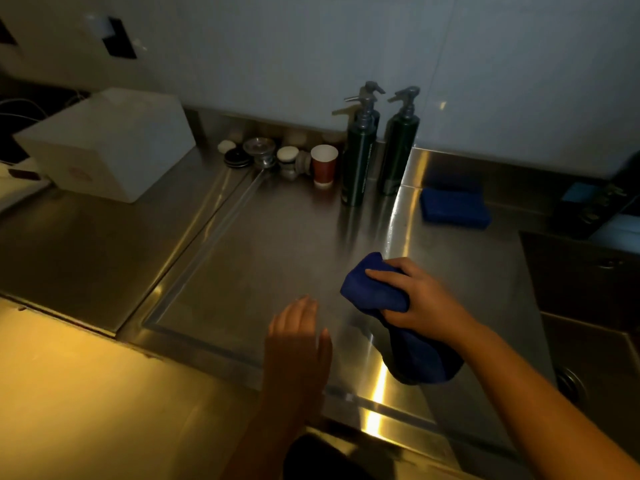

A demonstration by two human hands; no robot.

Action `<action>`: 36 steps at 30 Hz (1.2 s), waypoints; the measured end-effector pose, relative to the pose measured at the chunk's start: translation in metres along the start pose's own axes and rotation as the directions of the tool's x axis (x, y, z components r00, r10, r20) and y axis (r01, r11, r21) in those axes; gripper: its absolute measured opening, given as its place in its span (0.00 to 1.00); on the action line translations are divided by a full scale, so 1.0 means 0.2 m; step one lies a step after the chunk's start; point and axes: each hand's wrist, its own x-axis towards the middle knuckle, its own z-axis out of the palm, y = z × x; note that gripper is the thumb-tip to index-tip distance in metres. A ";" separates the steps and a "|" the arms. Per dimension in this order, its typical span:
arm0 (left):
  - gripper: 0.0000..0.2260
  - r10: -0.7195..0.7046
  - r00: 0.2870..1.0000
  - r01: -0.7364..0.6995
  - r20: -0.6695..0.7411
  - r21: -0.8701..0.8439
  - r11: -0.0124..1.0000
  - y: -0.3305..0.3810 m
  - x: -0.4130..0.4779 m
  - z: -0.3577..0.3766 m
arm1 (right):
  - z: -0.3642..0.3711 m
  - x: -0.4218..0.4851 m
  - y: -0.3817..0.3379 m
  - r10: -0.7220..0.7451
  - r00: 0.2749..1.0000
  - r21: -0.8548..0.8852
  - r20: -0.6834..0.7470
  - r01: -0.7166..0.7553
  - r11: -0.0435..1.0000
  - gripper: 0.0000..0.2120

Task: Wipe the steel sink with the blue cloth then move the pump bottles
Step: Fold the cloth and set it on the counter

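The right hand [420, 297] is closed tight around the blue cloth [374, 289], with the fingers curled over the bunched top part while the rest of the cloth hangs down toward the person. The left hand [298, 341] is flat and holds nothing, fingers straight, just beside the front edge of the steel sink [256, 258]. The two hands are apart, with the left one lower and nearer the person. I cannot tell if the cloth is pressing on the steel. The flat shiny part of the sink lies right under both hands, so I think the wiping is the job for now. The pump bottles [358, 161] stand tall and straight at the back by the wall, past the right hand and a bit to its left. A paper cup [323, 164] stands just beside them. The right hand is nearer to the bottles, but it is full of cloth. The empty left hand is farther away and would have to reach forward across the steel to get them.
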 end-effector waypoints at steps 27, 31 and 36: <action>0.19 0.227 0.939 -0.218 0.258 -0.063 0.974 -0.31 0.78 0.39 | 0.15 0.79 0.35 -0.078 0.935 -0.162 0.345 0.141 0.977 0.38; 0.21 0.283 0.905 -0.275 0.318 -0.069 0.959 -0.31 0.79 0.41 | 0.11 0.63 0.38 0.075 0.982 -0.173 0.172 -0.045 0.984 0.41; 0.22 0.364 0.853 -0.348 0.373 -0.112 0.931 -0.29 0.83 0.45 | 0.08 0.43 0.39 0.218 0.972 -0.141 0.086 -0.205 0.969 0.42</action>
